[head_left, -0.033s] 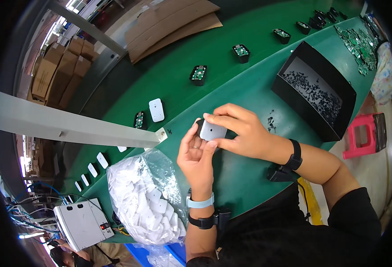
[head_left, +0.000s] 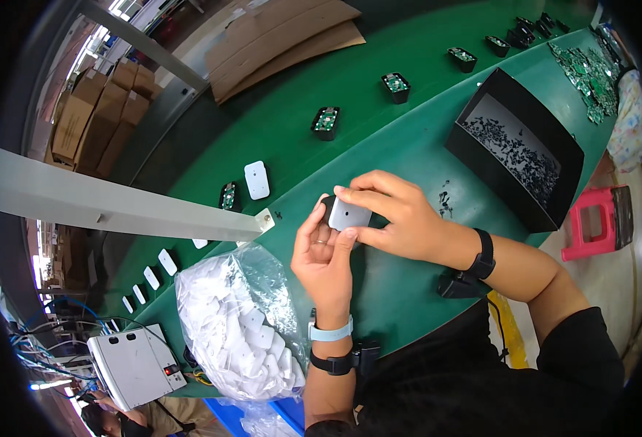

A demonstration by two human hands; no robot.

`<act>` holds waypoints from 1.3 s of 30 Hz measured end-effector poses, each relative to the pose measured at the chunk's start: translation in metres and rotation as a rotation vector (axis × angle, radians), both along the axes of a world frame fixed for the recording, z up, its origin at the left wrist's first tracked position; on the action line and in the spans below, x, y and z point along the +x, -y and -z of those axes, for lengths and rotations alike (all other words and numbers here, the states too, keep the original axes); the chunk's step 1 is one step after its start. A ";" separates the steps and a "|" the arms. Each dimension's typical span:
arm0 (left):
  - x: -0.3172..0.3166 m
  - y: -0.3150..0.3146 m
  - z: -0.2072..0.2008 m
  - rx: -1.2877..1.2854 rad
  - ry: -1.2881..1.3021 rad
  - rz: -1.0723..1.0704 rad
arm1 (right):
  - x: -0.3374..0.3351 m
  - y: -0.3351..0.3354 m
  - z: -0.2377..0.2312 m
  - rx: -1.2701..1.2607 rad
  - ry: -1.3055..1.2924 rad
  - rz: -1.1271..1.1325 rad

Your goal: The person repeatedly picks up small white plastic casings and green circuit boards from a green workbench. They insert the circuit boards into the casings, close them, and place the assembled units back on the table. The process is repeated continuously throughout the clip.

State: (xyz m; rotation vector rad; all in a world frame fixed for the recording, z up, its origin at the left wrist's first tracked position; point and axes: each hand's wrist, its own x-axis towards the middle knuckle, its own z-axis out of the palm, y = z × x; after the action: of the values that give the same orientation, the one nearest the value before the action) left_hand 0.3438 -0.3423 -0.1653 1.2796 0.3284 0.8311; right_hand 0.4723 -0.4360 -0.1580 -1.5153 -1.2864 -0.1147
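Between my hands, over the green table, is a small device case with a white cover (head_left: pixel 348 214) that has a dark hole in it. My left hand (head_left: pixel 325 258) wraps round the case from below, its thumb at the near edge. From the right, my right hand (head_left: pixel 394 211) grips the cover, fingertips on its far edge and thumb on the near one. Dark casing shows at the left side of the piece; its underside is hidden by my fingers. Close to my left forearm lies a clear plastic bag of white covers (head_left: pixel 252 339).
Black cases with green circuit boards (head_left: pixel 326 122) and white-covered ones (head_left: pixel 257 180) line the green belt. A black box of small black parts (head_left: pixel 514 149) sits right, with circuit boards (head_left: pixel 587 76) beyond. A metal post (head_left: pixel 124 204) and grey box (head_left: pixel 135 364) stand left.
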 end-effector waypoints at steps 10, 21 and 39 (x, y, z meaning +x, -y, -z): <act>-0.003 -0.006 -0.002 0.267 0.083 -0.093 | 0.003 0.000 -0.011 0.050 -0.227 -0.260; -0.003 -0.002 0.002 0.442 0.043 -0.043 | 0.012 -0.001 -0.006 0.082 -0.057 -0.265; 0.002 -0.011 0.017 0.427 -0.250 -0.194 | 0.066 -0.029 0.018 -0.221 -0.617 0.019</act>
State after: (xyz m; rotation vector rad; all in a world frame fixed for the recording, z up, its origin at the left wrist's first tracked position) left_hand 0.3461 -0.3312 -0.1821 1.7791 0.4977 0.9382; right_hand 0.5387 -0.4067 -0.1756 -1.5775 -0.8028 0.4658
